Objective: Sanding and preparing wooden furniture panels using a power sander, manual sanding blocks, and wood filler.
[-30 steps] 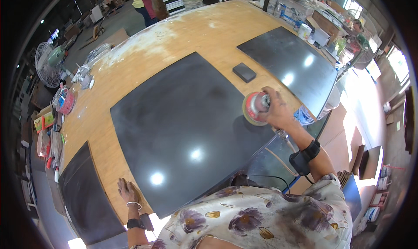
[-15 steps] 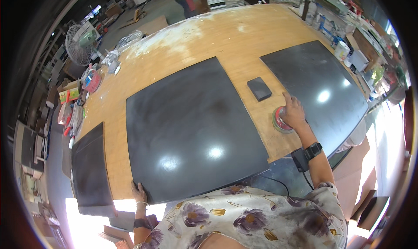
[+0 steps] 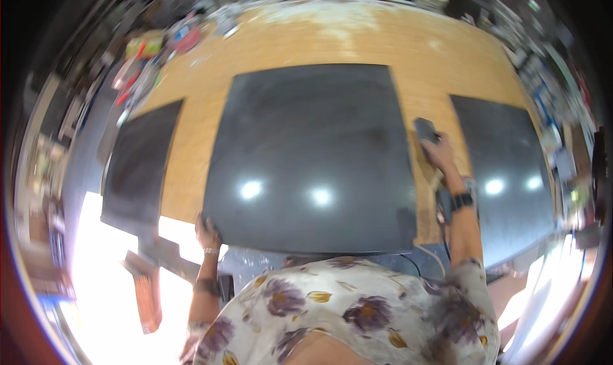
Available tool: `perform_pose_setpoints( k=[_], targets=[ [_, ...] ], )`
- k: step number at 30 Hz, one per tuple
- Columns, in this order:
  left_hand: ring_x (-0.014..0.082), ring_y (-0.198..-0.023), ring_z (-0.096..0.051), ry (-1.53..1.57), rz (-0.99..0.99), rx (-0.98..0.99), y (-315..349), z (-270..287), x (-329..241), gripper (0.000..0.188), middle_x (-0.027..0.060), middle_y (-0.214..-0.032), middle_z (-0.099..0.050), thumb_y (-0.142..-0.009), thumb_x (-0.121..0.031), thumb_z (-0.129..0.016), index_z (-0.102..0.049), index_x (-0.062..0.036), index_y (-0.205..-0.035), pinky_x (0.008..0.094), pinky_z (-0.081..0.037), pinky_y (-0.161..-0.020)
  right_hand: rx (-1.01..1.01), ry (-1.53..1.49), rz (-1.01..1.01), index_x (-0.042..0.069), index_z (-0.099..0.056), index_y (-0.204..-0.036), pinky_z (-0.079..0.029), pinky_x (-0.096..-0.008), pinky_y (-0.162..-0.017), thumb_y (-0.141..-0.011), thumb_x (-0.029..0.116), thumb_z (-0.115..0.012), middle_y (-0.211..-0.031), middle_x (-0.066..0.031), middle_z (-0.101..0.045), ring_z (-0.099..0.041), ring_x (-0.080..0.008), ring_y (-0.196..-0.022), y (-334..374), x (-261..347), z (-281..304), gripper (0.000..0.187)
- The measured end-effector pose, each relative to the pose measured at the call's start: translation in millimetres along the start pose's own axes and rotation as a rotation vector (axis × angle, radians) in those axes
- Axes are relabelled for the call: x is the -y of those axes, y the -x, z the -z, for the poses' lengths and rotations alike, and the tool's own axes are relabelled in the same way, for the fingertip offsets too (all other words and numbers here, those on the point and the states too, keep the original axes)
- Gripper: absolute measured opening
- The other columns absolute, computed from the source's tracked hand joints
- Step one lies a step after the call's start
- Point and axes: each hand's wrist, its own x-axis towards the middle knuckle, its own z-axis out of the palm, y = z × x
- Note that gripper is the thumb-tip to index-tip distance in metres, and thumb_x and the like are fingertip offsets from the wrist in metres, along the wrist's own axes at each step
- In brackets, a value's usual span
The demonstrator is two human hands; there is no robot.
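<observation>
A large dark grey panel (image 3: 306,141) with a glossy sheen lies flat in the middle of the wooden table. My left hand (image 3: 208,232) is at its near left corner, with the fingers gripping the edge. To the right of this panel, my right hand (image 3: 439,152) is closed round a dark rectangular block (image 3: 425,130), slightly blurred. The block is over the strip of bare wood between the large panel and another dark panel (image 3: 504,154) on the right. By my right wrist, a black tool part (image 3: 444,202) with a cord is partly hidden by my forearm.
A narrower dark panel (image 3: 142,164) lies at the table's left side. The wooden table (image 3: 306,36) bears whitish stains at its far edge. A red basket (image 3: 186,39), bags and tools crowd the far left edge. Blurred supplies line the right edge.
My right hand has left the round red sander and taken hold of the dark block. The view has swung to the right. My left hand stays at the panel's corner.
</observation>
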Motion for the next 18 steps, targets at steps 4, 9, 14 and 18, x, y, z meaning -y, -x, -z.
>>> perform_pose_setpoints(
  k=[4, 9, 14, 18],
  targets=[
    [0.0364, -0.117, -0.046, -0.011, -0.026, 0.052, -1, 3, -15, 0.047, 0.0217, -0.124, -0.052, -0.089, -0.026, -0.049, -0.044, -0.0003, -0.128, 0.0411, -0.036, -0.1, 0.146, -0.169, 0.429, 0.004, -0.033, -0.134, -0.035, -0.0382, -0.099, -0.075, 0.024, -0.063, -0.133, -0.021, -0.041, -0.044, -0.0333, -0.119, 72, -5, -41, 0.069],
    [0.0307, -0.123, -0.043, 0.579, 0.201, 0.192, 8, 33, 20, 0.054, 0.0186, -0.133, -0.045, -0.094, -0.037, -0.038, -0.038, -0.0001, -0.134, 0.0363, -0.031, -0.104, 0.3, 0.562, 0.717, 0.009, -0.035, -0.133, -0.032, -0.0453, -0.101, -0.064, 0.015, -0.069, -0.124, -0.0227, -0.042, -0.04, -0.0389, -0.117, 203, 23, -96, 0.078],
    [0.03, -0.125, -0.041, 1.379, 0.399, 0.446, 26, 52, 26, 0.087, 0.0226, -0.137, -0.039, -0.09, -0.063, -0.028, -0.008, 0.0042, -0.142, 0.0393, -0.032, -0.104, 0.258, 0.496, 1.103, 0.014, -0.043, -0.124, -0.031, -0.0522, -0.096, -0.062, 0.032, -0.079, -0.127, -0.0174, -0.038, -0.044, -0.0329, -0.112, 230, 56, -192, 0.074],
    [0.028, -0.119, -0.047, 1.744, 0.519, 0.562, 25, 39, 51, 0.087, 0.0209, -0.134, -0.043, -0.089, -0.063, -0.029, -0.008, 0.0007, -0.143, 0.0371, -0.038, -0.099, 0.454, 0.386, 1.376, 0.017, -0.045, -0.122, -0.031, -0.0509, -0.095, -0.065, 0.036, -0.077, -0.121, -0.0109, -0.043, -0.045, -0.0305, -0.112, 275, 157, -318, 0.069]
  ],
)
